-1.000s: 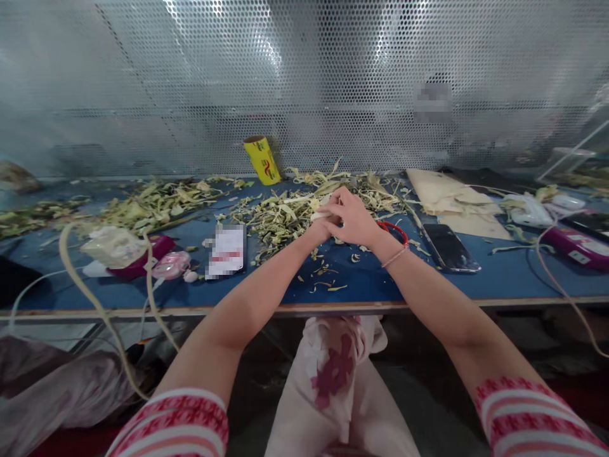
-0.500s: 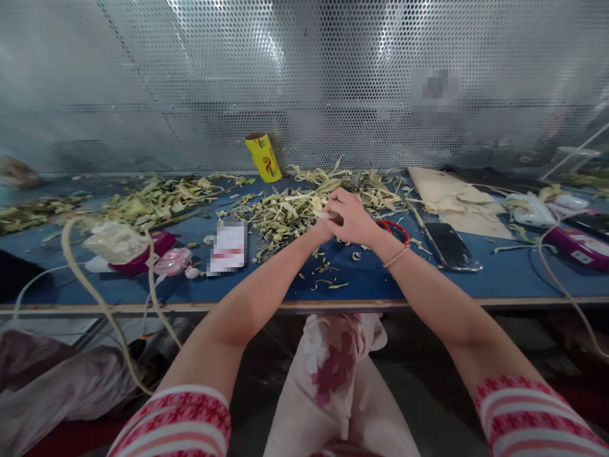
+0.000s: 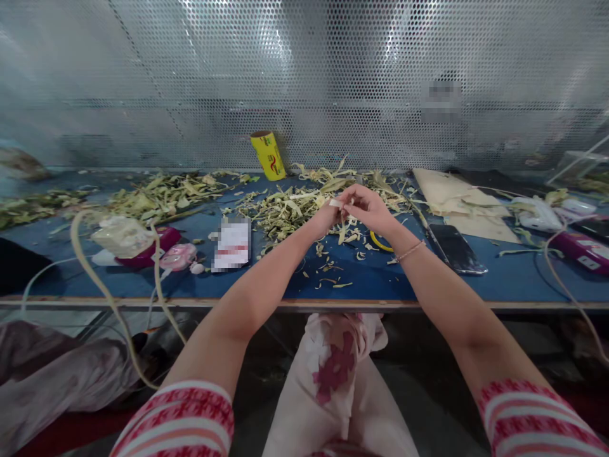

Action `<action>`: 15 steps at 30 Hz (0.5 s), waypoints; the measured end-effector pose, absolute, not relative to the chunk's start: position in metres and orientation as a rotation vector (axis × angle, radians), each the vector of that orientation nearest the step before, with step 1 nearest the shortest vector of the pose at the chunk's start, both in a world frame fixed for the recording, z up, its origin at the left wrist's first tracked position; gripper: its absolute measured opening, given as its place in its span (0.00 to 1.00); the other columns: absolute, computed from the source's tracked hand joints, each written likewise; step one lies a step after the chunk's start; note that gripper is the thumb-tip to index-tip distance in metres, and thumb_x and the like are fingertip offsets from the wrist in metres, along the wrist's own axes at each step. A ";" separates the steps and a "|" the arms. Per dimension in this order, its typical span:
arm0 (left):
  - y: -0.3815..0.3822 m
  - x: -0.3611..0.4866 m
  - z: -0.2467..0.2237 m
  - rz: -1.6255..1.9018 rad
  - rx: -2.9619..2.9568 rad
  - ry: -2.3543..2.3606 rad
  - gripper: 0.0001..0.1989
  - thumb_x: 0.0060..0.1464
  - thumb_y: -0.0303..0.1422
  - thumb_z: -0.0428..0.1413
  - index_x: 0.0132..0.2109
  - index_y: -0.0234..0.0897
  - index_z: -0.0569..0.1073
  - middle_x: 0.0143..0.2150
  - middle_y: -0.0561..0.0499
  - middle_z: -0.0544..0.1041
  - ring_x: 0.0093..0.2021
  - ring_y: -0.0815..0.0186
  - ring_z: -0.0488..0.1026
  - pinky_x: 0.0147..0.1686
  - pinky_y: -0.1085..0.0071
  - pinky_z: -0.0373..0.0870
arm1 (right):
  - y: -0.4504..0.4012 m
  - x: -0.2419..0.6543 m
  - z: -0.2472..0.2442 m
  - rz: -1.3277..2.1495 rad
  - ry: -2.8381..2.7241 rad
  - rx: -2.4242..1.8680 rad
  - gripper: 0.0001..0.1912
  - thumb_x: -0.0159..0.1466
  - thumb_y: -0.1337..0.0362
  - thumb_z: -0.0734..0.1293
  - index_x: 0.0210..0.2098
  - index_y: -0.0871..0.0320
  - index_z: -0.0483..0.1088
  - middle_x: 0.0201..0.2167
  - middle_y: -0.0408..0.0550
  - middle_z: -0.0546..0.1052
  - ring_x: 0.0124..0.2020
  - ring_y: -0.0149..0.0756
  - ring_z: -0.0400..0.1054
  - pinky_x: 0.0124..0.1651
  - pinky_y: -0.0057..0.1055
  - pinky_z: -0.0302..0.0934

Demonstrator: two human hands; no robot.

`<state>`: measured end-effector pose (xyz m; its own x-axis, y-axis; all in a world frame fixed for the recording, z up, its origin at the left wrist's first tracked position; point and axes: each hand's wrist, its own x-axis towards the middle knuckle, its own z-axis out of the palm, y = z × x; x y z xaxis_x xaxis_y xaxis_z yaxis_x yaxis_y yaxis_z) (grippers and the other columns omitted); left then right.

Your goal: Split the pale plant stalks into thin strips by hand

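Above the pile of dried plant pieces (image 3: 280, 216), my two hands meet at the middle of the blue table. My left hand (image 3: 326, 218) is closed with a pale strip of dried plant (image 3: 336, 203) at its fingertips. Opposite it, the bent fingers of my right hand (image 3: 368, 208) pinch at the same strip, partly hidden. Pale shreds (image 3: 349, 235) lie just under the fingers. A yellow loop (image 3: 379, 243) shows beside my right wrist; what it belongs to is hidden.
A yellow cardboard tube (image 3: 268, 156) stands behind the pile. A phone (image 3: 457, 249) and brown cardboard (image 3: 471, 212) lie right. To the left are a blurred white card (image 3: 232, 245), a purple device (image 3: 166, 238) and another leaf pile (image 3: 159, 200). A perforated metal panel (image 3: 304, 82) rises behind.
My hands have moved slightly apart, and the pale strip shows between their fingertips. The red loop near my right wrist is out of sight; a yellow one shows there instead.
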<state>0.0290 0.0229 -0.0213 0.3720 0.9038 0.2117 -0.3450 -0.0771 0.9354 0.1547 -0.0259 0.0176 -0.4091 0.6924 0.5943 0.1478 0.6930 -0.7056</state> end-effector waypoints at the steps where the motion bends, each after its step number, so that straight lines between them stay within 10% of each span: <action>1: 0.020 0.028 -0.019 1.119 1.205 0.611 0.07 0.50 0.31 0.56 0.29 0.36 0.65 0.21 0.57 0.65 0.21 0.76 0.61 0.23 0.79 0.60 | -0.025 0.157 0.018 0.680 -1.949 -0.652 0.10 0.57 0.58 0.66 0.37 0.56 0.66 0.29 0.44 0.71 0.29 0.33 0.67 0.34 0.32 0.65; 15: 0.005 0.022 0.001 1.122 0.965 0.630 0.10 0.56 0.34 0.54 0.29 0.36 0.62 0.19 0.59 0.60 0.16 0.77 0.57 0.19 0.78 0.57 | -0.009 0.161 0.006 -0.007 -2.178 -0.550 0.09 0.62 0.63 0.62 0.34 0.52 0.75 0.33 0.50 0.75 0.39 0.39 0.69 0.45 0.41 0.64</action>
<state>0.0216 0.0052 0.0013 0.3362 0.9408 0.0431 -0.4534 0.1216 0.8830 0.1606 -0.0087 0.0061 -0.5279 0.3834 0.7579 0.3886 0.9025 -0.1859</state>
